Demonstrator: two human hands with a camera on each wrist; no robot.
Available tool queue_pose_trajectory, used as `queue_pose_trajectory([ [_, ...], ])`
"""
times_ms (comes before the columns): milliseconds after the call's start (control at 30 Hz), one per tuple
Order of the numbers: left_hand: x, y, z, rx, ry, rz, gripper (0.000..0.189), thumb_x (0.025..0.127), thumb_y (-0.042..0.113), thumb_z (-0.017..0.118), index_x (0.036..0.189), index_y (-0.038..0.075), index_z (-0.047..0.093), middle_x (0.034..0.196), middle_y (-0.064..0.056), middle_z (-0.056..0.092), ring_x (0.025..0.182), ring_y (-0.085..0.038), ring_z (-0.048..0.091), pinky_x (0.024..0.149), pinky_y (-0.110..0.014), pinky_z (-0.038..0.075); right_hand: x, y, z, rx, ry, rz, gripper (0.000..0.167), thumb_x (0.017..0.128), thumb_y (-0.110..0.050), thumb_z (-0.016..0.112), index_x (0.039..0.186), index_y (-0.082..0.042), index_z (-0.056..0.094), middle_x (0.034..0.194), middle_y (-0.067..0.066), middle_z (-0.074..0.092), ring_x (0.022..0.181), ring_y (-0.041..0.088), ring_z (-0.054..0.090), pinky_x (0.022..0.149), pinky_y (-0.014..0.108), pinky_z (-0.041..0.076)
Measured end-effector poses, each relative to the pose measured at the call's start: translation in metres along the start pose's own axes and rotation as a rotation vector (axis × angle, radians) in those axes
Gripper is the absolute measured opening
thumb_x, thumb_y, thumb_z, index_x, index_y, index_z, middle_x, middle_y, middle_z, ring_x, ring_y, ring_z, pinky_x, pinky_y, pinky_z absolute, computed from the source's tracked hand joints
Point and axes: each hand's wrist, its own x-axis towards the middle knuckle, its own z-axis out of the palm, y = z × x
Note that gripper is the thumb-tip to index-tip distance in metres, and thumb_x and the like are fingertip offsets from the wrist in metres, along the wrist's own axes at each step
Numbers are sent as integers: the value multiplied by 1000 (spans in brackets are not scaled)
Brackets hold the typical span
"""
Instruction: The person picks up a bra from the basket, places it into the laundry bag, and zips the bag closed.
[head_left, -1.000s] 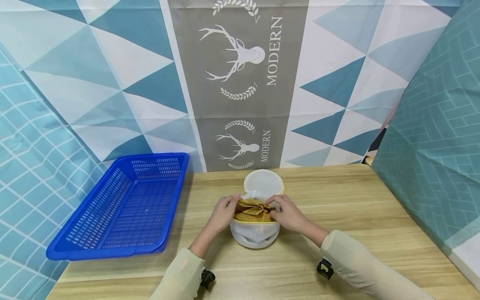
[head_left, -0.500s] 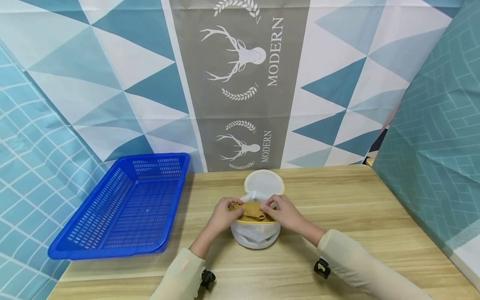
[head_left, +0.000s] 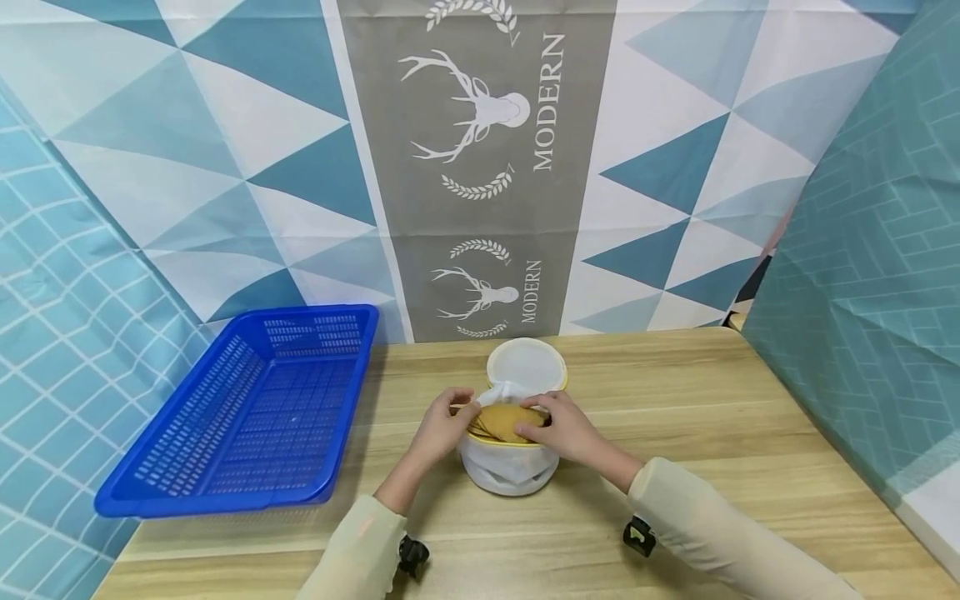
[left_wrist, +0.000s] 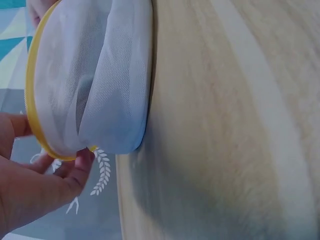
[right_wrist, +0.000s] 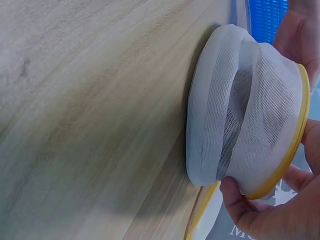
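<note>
A round white mesh laundry bag (head_left: 508,473) with yellow zip trim stands upright on the table, its lid (head_left: 527,365) folded back behind it. Inside lies a folded mustard-yellow garment (head_left: 498,422), rounded and smooth on top; its exact kind cannot be told. My left hand (head_left: 438,427) reaches over the left rim, thumb and fingers pinching the garment's left side. From the right, my right hand (head_left: 573,429) holds the other side, thumb on the front of the cloth. Both wrist views show the mesh wall (left_wrist: 115,75) and fingers around the yellow rim (right_wrist: 295,145), but hide the garment.
A blue plastic basket (head_left: 258,425) with perforated sides sits at the left of the wooden table (head_left: 720,433). Patterned sheets (head_left: 480,192) hang behind and along both sides. A black wrist strap (head_left: 639,536) shows beneath the right sleeve.
The garment has gone from ruffled, upright folds to a smooth rounded shape lying flatter in the bag. Both hands have shifted slightly around it; bag and basket stay put.
</note>
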Motion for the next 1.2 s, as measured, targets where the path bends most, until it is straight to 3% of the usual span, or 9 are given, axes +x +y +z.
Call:
queue_pose_trajectory([
  [133, 2, -1, -3, -12, 28, -29, 33, 92, 14, 54, 119, -4, 55, 109, -20, 60, 95, -29, 60, 78, -33, 50, 0, 0, 2, -9, 10, -7, 37, 79, -29, 75, 112, -14, 66, 112, 11, 55, 94, 18, 50, 79, 34, 44],
  [233, 3, -2, -5, -11, 19, -17, 28, 90, 7, 53, 114, -6, 56, 105, -21, 60, 89, -26, 61, 72, -29, 50, -1, 1, 3, -16, 22, -15, 36, 78, -29, 76, 109, -14, 66, 112, 10, 56, 95, 19, 50, 80, 36, 44],
  [467, 2, -1, -6, -13, 32, -11, 32, 79, -9, 47, 107, -5, 61, 104, -21, 62, 83, -22, 58, 66, -24, 47, -1, 0, 6, -44, 30, -30, 34, 74, -27, 79, 104, -15, 67, 108, 10, 55, 99, 22, 52, 85, 40, 45],
  [800, 6, 12, -6, -11, 118, -8, 27, 83, -7, 46, 95, -1, 69, 100, -17, 67, 77, -15, 56, 61, -20, 44, -3, -2, 8, -139, 35, -99, 32, 74, -20, 79, 102, -11, 67, 119, 21, 53, 110, 34, 53, 93, 47, 45],
  [900, 5, 14, -1, 3, 91, 31, 20, 83, -3, 52, 93, -2, 70, 95, -17, 67, 75, -16, 56, 62, -22, 44, -4, -1, 8, -141, 40, -115, 33, 74, -21, 79, 102, -10, 67, 119, 22, 53, 112, 36, 53, 94, 49, 44],
  [1000, 3, 14, 4, 81, 33, 71, 13, 84, 7, 64, 92, 1, 72, 97, -16, 65, 81, -19, 58, 67, -25, 47, -4, 0, 9, -135, 39, -121, 34, 73, -22, 80, 103, -10, 67, 120, 22, 53, 112, 36, 52, 94, 49, 44],
  [1100, 1, 14, 9, 177, -22, 107, 18, 81, 18, 73, 92, 4, 73, 100, -13, 61, 87, -21, 57, 72, -29, 47, -4, 2, 9, -116, 32, -118, 36, 74, -24, 80, 105, -11, 67, 120, 19, 54, 112, 33, 52, 93, 48, 45],
  [1200, 1, 16, 12, 231, -53, 140, 22, 79, 19, 75, 94, 3, 73, 98, -13, 59, 85, -21, 52, 73, -31, 44, -3, 6, 7, -83, 24, -107, 40, 73, -27, 80, 108, -12, 67, 117, 16, 55, 109, 29, 53, 90, 45, 46],
])
